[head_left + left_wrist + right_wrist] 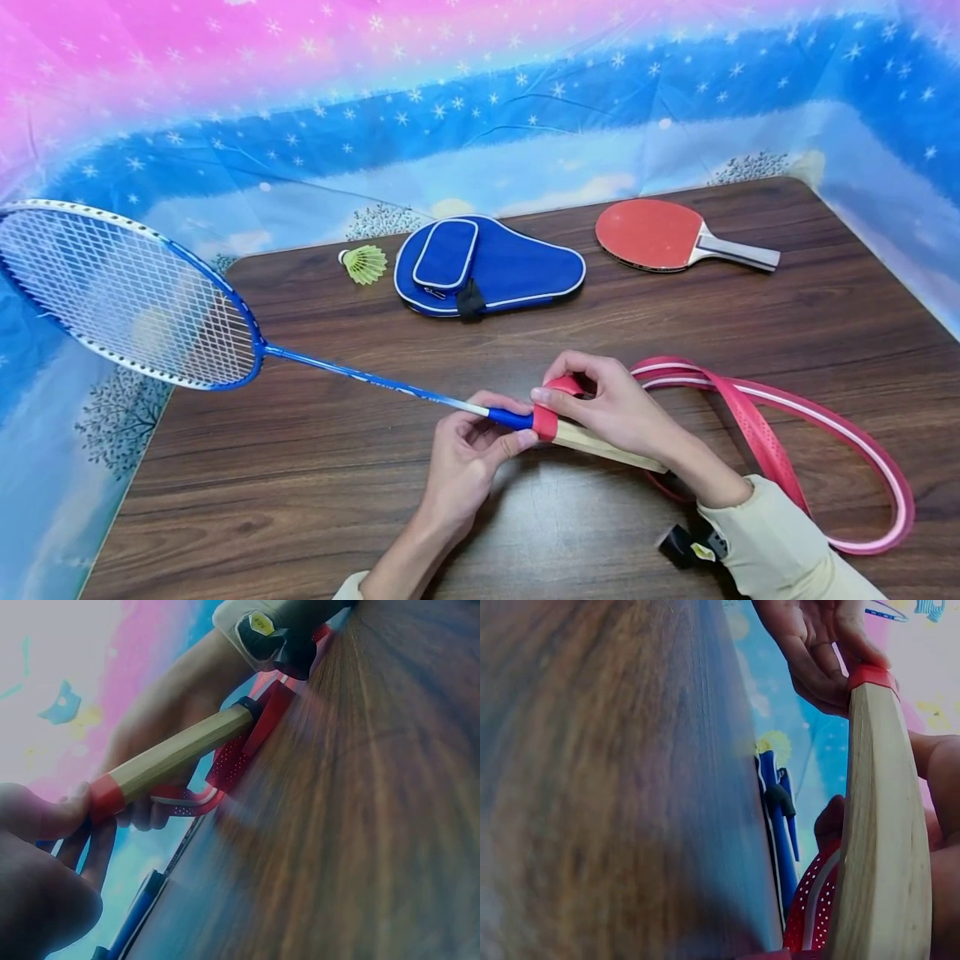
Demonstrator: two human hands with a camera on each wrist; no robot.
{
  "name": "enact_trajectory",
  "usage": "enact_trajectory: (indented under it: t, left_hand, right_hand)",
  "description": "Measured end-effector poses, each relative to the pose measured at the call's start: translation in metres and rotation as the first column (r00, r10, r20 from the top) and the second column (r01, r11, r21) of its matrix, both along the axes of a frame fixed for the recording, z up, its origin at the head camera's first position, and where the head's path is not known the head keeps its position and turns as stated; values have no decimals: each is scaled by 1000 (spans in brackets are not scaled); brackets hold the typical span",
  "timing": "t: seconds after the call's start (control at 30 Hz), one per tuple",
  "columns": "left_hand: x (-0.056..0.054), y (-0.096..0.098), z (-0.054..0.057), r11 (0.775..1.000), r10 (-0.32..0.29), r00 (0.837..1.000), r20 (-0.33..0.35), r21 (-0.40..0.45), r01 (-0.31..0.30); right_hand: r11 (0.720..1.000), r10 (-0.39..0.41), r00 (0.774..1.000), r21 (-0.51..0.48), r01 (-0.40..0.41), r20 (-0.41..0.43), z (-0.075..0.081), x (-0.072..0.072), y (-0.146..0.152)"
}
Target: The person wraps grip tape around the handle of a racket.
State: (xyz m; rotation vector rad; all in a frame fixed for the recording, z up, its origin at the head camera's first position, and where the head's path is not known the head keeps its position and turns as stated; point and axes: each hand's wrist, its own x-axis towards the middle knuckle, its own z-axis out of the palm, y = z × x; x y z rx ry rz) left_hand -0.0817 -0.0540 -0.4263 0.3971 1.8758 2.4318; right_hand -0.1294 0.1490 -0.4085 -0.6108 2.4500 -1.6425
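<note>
A blue and white badminton racket (pixel 322 364) points up to the left, its strung head beyond the table's left side. My left hand (pixel 467 458) grips it around the blue cone at the top of the handle, thumb at the red band. Bare wood (pixel 180 750) shows below that band. Red perforated grip tape (pixel 768 454) with a pale stripe is wrapped around the handle's top. My right hand (pixel 615 404) pinches the tape just above the handle; the rest loops over the table to the right. In the right wrist view, the wooden handle (pixel 881 825) hides part of the right hand.
On the brown wood-grain table (pixel 300 467), a yellow-green shuttlecock (pixel 365 264), a blue zipped paddle case (pixel 525 258) and a red table tennis paddle (pixel 648 236) lie along the back. A snowflake-patterned cloth (pixel 480 100) hangs behind. A black device (pixel 678 546) sits at the right wrist.
</note>
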Motion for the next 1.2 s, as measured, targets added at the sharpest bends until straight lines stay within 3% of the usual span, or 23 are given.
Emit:
enact_trajectory:
  t: [0.13, 0.37, 0.47, 0.6, 0.7, 0.93, 1.07, 1.2]
  left_hand:
    - [0, 0, -2, 1000, 8, 1000, 15, 6, -8]
    - [0, 1, -3, 1000, 22, 1000, -20, 18, -21]
    - [1, 1, -3, 999, 20, 999, -26, 34, -19]
    - [1, 1, -4, 999, 16, 1000, -21, 49, -15]
    - [1, 1, -4, 999, 15, 1000, -23, 46, -14]
    - [0, 1, -5, 999, 8, 997, -81, 49, -4]
    - [0, 1, -5, 997, -16, 992, -125, 71, 25]
    - [0, 0, -3, 997, -31, 992, -122, 61, 38]
  right_hand:
    - [1000, 6, 999, 15, -7, 32, -1, 0, -1]
    - [999, 43, 987, 9, -45, 157, -1, 0, -3]
    - [996, 87, 961, -51, -76, 264, -1, 0, -3]
    - [980, 162, 899, -176, -97, 406, 0, 1, -4]
    - [963, 206, 865, -251, -96, 457, 0, 3, -5]
    - [956, 226, 830, -279, -88, 510, 0, 3, -5]
    - [952, 251, 795, -289, -100, 552, 0, 2, -3]
    - [943, 271, 787, -317, -102, 554, 0, 3, -2]
